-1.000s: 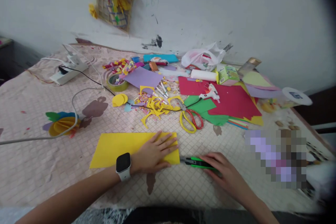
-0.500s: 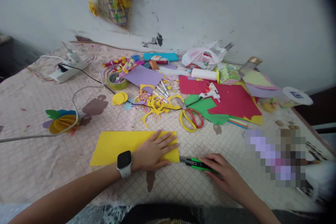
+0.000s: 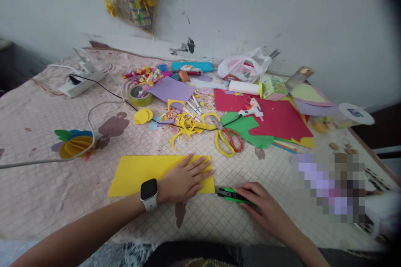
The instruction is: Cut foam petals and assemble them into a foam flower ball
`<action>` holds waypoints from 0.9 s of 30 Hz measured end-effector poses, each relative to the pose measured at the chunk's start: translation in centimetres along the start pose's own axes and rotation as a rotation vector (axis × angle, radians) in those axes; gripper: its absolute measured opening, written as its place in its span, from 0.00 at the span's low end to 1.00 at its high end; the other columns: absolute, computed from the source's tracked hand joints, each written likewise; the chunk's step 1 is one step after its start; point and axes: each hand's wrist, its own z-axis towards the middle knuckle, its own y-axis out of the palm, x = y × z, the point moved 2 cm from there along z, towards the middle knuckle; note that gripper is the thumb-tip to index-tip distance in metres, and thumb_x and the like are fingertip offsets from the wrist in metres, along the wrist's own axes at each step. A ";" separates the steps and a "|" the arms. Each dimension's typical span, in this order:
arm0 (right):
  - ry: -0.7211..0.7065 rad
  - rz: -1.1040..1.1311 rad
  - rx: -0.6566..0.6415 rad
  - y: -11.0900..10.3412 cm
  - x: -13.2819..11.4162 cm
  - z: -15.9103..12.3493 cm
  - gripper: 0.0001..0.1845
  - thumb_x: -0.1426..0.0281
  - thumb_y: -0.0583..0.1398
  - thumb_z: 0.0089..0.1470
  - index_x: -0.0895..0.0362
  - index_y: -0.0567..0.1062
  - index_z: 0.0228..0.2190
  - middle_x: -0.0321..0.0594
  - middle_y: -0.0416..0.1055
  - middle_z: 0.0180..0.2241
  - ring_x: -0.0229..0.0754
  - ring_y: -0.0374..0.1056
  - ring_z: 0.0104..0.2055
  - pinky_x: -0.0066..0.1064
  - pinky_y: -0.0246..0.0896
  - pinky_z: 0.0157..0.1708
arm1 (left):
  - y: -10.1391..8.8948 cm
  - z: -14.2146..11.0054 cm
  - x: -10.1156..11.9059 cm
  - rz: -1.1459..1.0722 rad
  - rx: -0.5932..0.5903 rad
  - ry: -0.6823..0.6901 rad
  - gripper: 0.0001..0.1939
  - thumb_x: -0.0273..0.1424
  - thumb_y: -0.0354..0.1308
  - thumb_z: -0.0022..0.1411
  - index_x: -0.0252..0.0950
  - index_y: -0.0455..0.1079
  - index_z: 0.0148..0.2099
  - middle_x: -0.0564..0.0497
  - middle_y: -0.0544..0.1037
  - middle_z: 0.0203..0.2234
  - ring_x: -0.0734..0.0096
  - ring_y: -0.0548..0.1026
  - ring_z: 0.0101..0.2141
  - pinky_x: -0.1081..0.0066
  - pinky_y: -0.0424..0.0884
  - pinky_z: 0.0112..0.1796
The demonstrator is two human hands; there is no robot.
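Observation:
My left hand (image 3: 184, 178) lies flat, fingers stretched out, pressing the right end of a folded yellow paper sheet (image 3: 140, 173) on the patterned tablecloth (image 3: 46, 200); a white smartwatch (image 3: 149, 193) is on that wrist. My right hand (image 3: 266, 206) is closed over a green and black utility knife (image 3: 230, 194), whose tip points at the sheet's lower right corner.
Beyond lie yellow-red scissors (image 3: 228, 141), a white glue gun (image 3: 250, 109), red (image 3: 282, 119) and green paper (image 3: 242, 127), yellow scraps (image 3: 184, 124), a tape roll (image 3: 140, 96), a purple sheet (image 3: 172, 91), a power strip (image 3: 82, 81) with cables, and a paper flower (image 3: 73, 145) on the left.
Both hands stay where they were, the left on the yellow sheet and the right on the knife. Only the view has shifted slightly.

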 end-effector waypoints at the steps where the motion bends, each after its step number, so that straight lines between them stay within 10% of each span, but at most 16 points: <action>1: 0.000 -0.001 0.001 0.1 0.0 -0.1 0.21 0.74 0.56 0.60 0.49 0.73 0.53 0.45 0.73 0.44 0.47 0.71 0.45 0.39 0.72 0.44 | 0.0 0.0 0.0 -0.004 0.001 -0.002 0.26 0.36 0.48 0.70 0.43 0.54 0.68 0.50 0.62 0.65 0.62 0.54 0.66 0.54 0.44 0.65; 27: -0.036 -0.008 -0.018 1.3 -0.8 -0.6 0.24 0.76 0.57 0.59 0.50 0.69 0.56 0.45 0.71 0.44 0.46 0.70 0.45 0.38 0.72 0.43 | 0.3 -0.1 -0.3 0.011 -0.115 0.006 0.26 0.38 0.39 0.73 0.40 0.50 0.69 0.48 0.55 0.68 0.60 0.46 0.68 0.52 0.37 0.65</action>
